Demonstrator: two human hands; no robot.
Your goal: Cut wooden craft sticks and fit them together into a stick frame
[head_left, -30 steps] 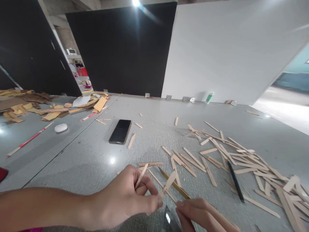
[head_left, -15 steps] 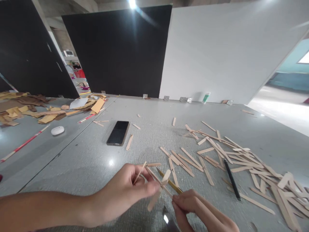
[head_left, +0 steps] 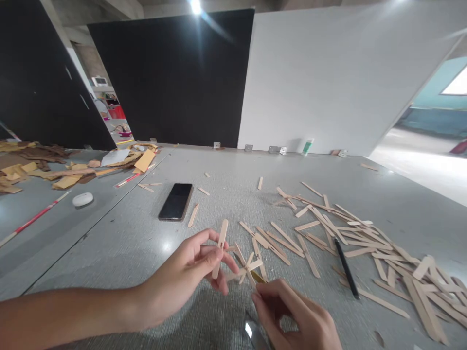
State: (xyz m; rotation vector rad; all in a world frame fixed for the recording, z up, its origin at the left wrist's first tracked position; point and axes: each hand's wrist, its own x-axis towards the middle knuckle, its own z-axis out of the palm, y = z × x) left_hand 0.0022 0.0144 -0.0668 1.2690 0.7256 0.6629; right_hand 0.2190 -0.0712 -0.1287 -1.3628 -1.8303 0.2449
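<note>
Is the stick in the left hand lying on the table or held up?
Held up: the left hand pinches the wooden stick at its thumb tip, with one end above the thumb and the other below.

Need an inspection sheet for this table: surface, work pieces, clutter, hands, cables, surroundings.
Surface: grey table, light glare, a seam on the left.
Work pieces: single wooden stick; crossed sticks; loose sticks heaped to the right.
Clutter: phone, black pen, white case, paper scraps; shiny object by the right hand, partly hidden, identity unclear.
Hands: left hand holds the single wooden stick; right hand pinches the crossed sticks.
Cables: nothing seen on the table.
Surroundings: black panel and white panel behind.
</note>
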